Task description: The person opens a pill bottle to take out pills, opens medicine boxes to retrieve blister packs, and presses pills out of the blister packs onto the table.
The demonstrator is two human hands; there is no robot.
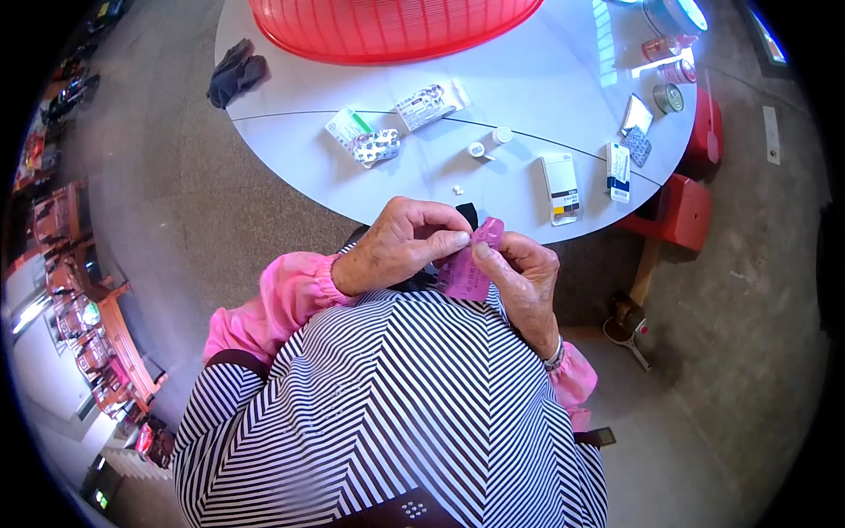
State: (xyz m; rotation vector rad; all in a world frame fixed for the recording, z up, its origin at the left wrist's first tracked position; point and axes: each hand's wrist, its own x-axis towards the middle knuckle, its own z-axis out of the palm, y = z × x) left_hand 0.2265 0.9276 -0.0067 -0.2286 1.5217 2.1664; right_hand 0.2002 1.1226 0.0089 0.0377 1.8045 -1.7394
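Note:
A pink foil pill packet [465,275] with faint print is held between my two hands, just over the near table edge. My left hand [400,244] pinches its upper left part with thumb and forefinger. At its upper right edge, my right hand [524,280] grips it between thumb and bent fingers. Whether a pill sits in the fingertips is too small to tell. A few white pills [458,190] lie on the table in front of the hands. Behind them are a small white bottle [476,150] and a white cap-like piece [502,135].
On the round table [290,167] lie a green-white box [349,128], silver blister packs [377,148], a white box [561,187] and a blue-white box [618,172]. A red mesh cover [396,31] stands at the back, a dark cloth [236,74] left, red stools [678,214] right.

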